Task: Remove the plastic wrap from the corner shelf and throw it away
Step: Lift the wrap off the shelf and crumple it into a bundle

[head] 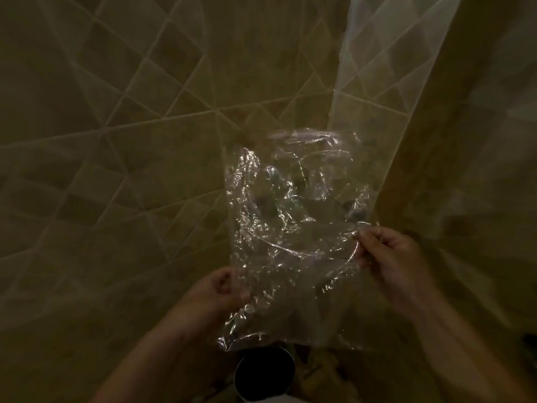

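Single head-worn wide-angle view, looking forward and down, close to both hands, facing a dim tiled wall [116, 141]

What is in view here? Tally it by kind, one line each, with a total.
Hands: 2, left hand and right hand
Clear plastic wrap: 1
Dark round bin: 1
Total: 4

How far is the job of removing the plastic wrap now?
Done: nothing clearly. In hand: the left hand and right hand each pinch an edge of the crinkled clear plastic wrap, spread before the tan tiled wall. Metal parts show dimly behind it. Left: throwing it away, perhaps into the dark round bin below.
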The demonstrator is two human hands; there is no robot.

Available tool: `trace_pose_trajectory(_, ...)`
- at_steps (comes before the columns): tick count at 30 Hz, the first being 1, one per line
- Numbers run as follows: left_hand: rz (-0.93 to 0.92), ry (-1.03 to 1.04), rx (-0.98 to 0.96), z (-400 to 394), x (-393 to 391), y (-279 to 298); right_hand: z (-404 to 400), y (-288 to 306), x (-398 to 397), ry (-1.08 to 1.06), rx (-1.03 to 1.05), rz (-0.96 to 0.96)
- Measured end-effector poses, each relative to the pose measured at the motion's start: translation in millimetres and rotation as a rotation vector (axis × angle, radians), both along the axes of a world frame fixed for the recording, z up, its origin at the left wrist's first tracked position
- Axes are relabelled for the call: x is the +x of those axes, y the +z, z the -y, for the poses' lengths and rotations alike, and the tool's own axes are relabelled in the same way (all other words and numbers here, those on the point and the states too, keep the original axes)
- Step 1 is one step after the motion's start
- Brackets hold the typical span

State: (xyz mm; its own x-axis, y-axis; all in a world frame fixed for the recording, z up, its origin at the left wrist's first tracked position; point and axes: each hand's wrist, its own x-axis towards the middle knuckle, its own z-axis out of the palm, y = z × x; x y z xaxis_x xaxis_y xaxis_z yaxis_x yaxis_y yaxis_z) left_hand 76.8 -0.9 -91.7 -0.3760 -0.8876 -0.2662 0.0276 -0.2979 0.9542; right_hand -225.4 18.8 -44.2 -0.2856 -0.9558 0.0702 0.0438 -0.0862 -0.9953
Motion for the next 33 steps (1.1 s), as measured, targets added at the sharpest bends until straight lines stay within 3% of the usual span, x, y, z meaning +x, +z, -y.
trace_pose_trajectory(4,0.022,-0.055,-0.092,-4,5,2,-6,-2,-15,-0.110,0.003,0.020)
trace_pose_trajectory(7,-0.034,-0.099,0.003,-12,10,-4,-12,-8,-19,-0.028,0.018,-0.012)
trace_pose_trajectory(11,-0.161,0.124,0.062,-12,-14,10,-21,-12,-18,0.051,0.047,-0.028)
trace_pose_trajectory(16,0.000,0.205,-0.151,-14,-29,22,-34,-12,-19,0.074,0.086,0.086)
trace_pose_trajectory(23,-0.016,0.323,-0.142,-69,-27,18,-73,-26,-31,0.074,0.125,0.072)
trace_pose_trajectory(28,0.035,0.406,-0.163,-118,-33,19,-108,-40,-39,0.091,0.115,0.325)
trace_pose_trajectory(33,0.128,0.522,-0.171,-160,-25,16,-140,-48,-44,0.115,0.055,0.151)
